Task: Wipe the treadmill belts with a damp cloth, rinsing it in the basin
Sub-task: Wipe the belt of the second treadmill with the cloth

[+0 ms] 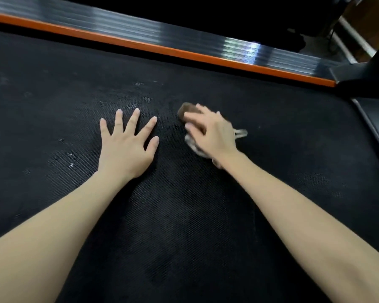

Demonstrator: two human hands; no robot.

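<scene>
The black textured treadmill belt fills most of the view, with a few small white specks on its left half. My left hand lies flat on the belt, fingers spread, holding nothing. To its right, my right hand presses a crumpled cloth onto the belt. The cloth looks brown at the fingertips and pale grey where it sticks out under the palm and wrist. This hand and the cloth are motion-blurred. No basin is in view.
An orange strip borders the belt's far side, with a glossy ribbed side rail behind it. The dark treadmill upright base stands at the right, and a dark frame edge runs down the right border.
</scene>
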